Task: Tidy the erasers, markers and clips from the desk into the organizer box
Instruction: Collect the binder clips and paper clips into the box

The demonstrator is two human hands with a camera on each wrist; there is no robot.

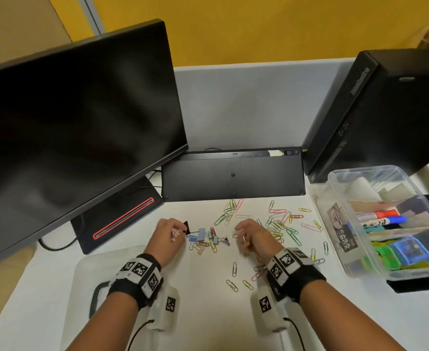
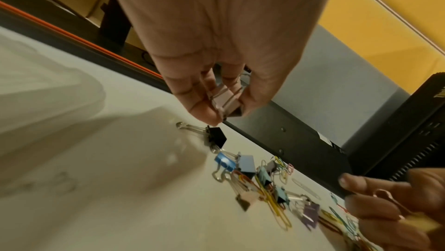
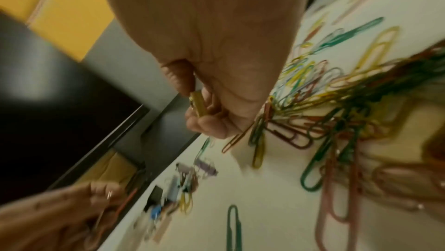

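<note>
My left hand (image 1: 176,233) pinches a pale pink binder clip (image 2: 226,101) just above the white desk. A black binder clip (image 2: 216,136) lies right below its fingertips. Beside it lies a heap of coloured binder clips (image 1: 208,238). My right hand (image 1: 244,240) grips a yellow binder clip (image 3: 198,105) with its fingers curled round it. Several coloured paper clips (image 1: 279,224) are scattered around and right of that hand. The clear organizer box (image 1: 370,169) stands at the right, holding markers (image 1: 378,214) and erasers (image 1: 408,250).
A dark monitor (image 1: 81,122) leans over the left side. An upturned black keyboard (image 1: 233,176) lies behind the clips, and a black computer tower (image 1: 386,110) stands behind the box. A clear lid (image 1: 86,274) lies under my left forearm.
</note>
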